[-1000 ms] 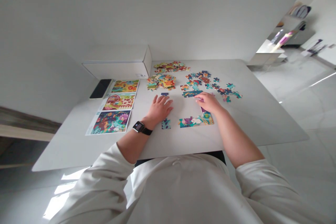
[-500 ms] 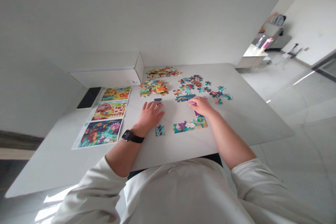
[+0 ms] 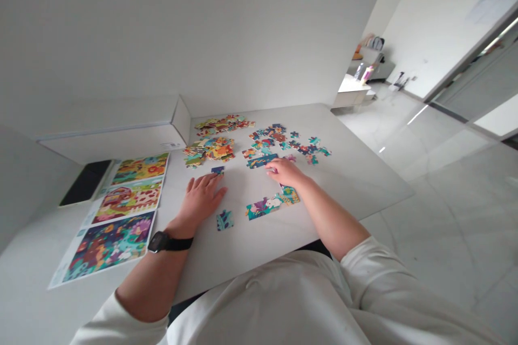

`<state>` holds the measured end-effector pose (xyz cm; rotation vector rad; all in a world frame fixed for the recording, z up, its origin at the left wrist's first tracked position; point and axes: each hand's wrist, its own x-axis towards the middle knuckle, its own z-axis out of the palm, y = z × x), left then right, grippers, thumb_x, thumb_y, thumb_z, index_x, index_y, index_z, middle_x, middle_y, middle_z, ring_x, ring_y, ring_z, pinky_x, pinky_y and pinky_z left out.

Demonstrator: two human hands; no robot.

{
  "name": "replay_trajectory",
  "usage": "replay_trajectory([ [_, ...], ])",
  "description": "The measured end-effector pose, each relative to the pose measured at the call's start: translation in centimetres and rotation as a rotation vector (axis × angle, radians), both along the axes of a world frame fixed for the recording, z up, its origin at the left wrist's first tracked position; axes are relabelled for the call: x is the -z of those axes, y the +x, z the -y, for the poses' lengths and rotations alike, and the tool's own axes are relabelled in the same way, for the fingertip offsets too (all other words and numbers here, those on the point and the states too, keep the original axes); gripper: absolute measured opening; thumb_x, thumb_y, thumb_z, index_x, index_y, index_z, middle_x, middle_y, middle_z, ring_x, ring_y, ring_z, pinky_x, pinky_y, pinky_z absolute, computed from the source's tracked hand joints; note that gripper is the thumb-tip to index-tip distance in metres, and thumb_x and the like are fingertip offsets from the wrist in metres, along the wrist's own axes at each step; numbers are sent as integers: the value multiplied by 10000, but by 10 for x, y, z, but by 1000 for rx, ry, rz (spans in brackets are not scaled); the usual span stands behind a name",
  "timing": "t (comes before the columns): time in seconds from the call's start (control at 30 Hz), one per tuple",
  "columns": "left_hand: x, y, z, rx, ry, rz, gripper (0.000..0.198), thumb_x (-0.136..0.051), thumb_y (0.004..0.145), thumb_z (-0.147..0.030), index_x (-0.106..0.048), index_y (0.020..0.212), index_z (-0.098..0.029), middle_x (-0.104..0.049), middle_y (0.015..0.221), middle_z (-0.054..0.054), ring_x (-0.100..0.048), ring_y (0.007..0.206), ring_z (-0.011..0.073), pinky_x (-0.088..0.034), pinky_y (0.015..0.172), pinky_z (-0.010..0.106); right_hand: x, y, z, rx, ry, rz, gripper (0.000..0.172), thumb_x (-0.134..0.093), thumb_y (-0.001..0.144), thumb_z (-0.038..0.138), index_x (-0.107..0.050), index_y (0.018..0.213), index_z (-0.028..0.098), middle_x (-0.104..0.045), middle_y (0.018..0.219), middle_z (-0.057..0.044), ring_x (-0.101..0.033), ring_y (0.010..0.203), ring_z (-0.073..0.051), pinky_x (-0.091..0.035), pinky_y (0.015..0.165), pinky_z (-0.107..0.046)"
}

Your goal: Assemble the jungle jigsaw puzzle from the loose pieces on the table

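Note:
My left hand, wearing a black watch, lies flat with its fingers spread. Its fingertips are at a dark blue corner piece. My right hand has its fingers pinched on a small purplish puzzle piece, mostly covered by the fingers. That hand is just beneath the right end of a joined blue strip. Below it runs a joined bottom strip with a white rabbit, turning up at the right, where my hand and wrist partly cover it. A teal leafy piece lies alone to the left.
Loose dark pieces spread behind my right hand. Two piles of brighter pieces, a yellow-orange one and a red-green one, sit farther back. At left are a printed picture sheet, a black phone-like slab and a white box.
My view has turned, so the table and everything on it appear farther left. Both hands stay at nearly the same places among the pieces.

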<state>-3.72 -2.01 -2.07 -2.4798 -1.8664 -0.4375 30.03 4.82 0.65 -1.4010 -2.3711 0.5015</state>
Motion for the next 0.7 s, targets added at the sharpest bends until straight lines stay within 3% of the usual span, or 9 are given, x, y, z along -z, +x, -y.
replay_trajectory([
  [0.23, 0, -2, 1, 2, 0, -1, 519, -458, 1077, -468, -655, 1505, -250, -659, 1547, 167, -585, 1461, 378, -354, 1288, 664, 1, -1, -1, -21, 1, -25, 245, -738, 1010, 202, -829, 1236, 230, -799, 1257, -89, -747, 1052, -201, -534, 981, -311],
  [0.37, 0, -3, 0, -1, 4, -7, 516, -467, 1072, -467, -655, 1503, -255, -662, 1544, 164, -588, 1458, 377, -361, 1287, 659, 1, 5, -8, 42, 40, -49, 252, -729, 989, 154, -843, 1191, 252, -805, 1259, -74, -742, 1143, -224, -534, 1058, -339],
  [0.6, 2, -3, 1, -3, 37, 18, 502, -485, 1055, -455, -661, 1496, -291, -657, 1548, 151, -599, 1435, 370, -380, 1270, 660, -1, 72, -38, 515, 151, -107, 416, -586, 960, 66, -834, 1226, 268, -823, 1262, -65, -748, 1177, -231, -559, 1111, -387],
  [0.7, 1, -3, 1, 0, 29, 23, 498, -469, 1067, -466, -654, 1497, -296, -654, 1552, 147, -589, 1451, 367, -373, 1275, 657, 1, 93, -46, 616, 141, -67, 405, -578, 962, 85, -836, 1218, 263, -823, 1257, -84, -741, 1192, -249, -558, 1113, -407],
])
